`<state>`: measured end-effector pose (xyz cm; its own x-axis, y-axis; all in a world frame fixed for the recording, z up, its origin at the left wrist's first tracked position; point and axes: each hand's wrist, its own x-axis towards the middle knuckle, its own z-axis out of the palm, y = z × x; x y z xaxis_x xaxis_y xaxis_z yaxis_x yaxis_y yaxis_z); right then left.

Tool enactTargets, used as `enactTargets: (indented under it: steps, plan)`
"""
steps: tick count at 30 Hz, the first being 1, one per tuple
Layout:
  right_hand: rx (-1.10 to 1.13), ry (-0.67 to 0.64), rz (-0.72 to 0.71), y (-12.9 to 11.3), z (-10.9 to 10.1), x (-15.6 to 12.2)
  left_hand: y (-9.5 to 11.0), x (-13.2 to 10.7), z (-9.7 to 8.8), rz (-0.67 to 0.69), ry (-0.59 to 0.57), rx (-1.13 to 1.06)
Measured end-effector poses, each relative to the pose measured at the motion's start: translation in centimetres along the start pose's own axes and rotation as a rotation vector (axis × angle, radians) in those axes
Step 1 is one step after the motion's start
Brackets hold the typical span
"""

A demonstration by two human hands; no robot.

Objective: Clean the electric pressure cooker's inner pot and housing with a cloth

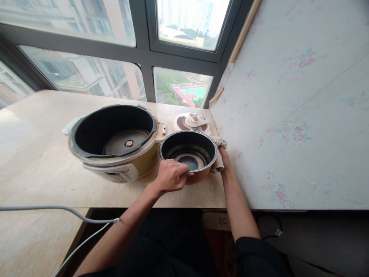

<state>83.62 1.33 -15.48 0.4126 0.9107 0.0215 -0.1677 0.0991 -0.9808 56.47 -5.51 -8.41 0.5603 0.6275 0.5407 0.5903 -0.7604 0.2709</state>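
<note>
My left hand [173, 175] is closed on the near rim of a dark-lined inner pot [198, 176], thumb and fingers pinching its edge. On the pot's right side, my right hand [225, 157] holds a patterned cloth [217, 164] against the outer wall; its fingers are partly hidden behind the cloth. To the left stands the electric pressure cooker body [144, 159], uncovered, with a round metal heating plate [121, 140] visible at its bottom. Behind the pot lies the cooker lid [181, 122], white and brown with a handle on top.
The pale countertop [37, 154] runs along a grey-framed window [145, 57]. A flower-papered wall [288, 115] rises close to my right hand. At the lower left, a grey cable [57, 208] crosses the counter's front edge. Below the counter is a cardboard box [215, 221].
</note>
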Motion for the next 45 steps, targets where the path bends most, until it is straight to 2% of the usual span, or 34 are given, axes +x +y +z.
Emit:
enactTargets:
  steps: [3,6,15,22,24,27,30,34,36,38,40,45]
  plan:
    - [0.050,-0.031,0.115,0.0,-0.6,-1.3,0.0,-1.3,0.0,0.096,0.017,-0.014]
    - [0.095,-0.021,0.158,0.0,-1.5,-3.1,-0.1,-2.4,-0.1,0.166,-0.011,0.000]
    - [0.191,0.131,0.118,1.4,-2.6,-7.6,-0.2,-3.3,-0.4,0.299,-0.105,0.072]
    - [0.206,0.158,0.118,1.8,-3.3,-8.9,-0.5,-3.8,-0.5,0.336,-0.152,0.092]
    - [0.199,0.158,0.108,1.7,-3.4,-9.0,-0.4,-3.8,-0.9,0.318,-0.209,0.110]
    - [0.201,0.179,0.084,1.3,-3.2,-9.4,1.1,-3.7,-1.8,0.220,-0.336,0.154]
    - [0.211,0.249,0.032,0.8,-2.8,-10.1,4.3,-3.2,-1.8,0.106,-0.383,0.159]
    - [0.215,0.325,-0.038,0.6,-2.3,-11.2,8.7,-2.0,1.0,-0.010,-0.359,0.214]
    - [0.230,0.318,-0.073,0.7,-2.3,-11.8,9.7,-1.3,2.7,-0.084,-0.377,0.260]
    - [0.237,0.286,-0.116,0.9,-2.4,-12.3,9.8,-0.8,3.7,-0.113,-0.397,0.254]
    - [0.222,0.245,-0.159,0.9,-2.6,-12.8,9.2,-0.5,3.7,-0.089,-0.328,0.237]
    - [0.089,0.173,-0.312,-0.8,-2.6,-14.7,6.8,0.2,1.3,0.052,0.069,0.224]
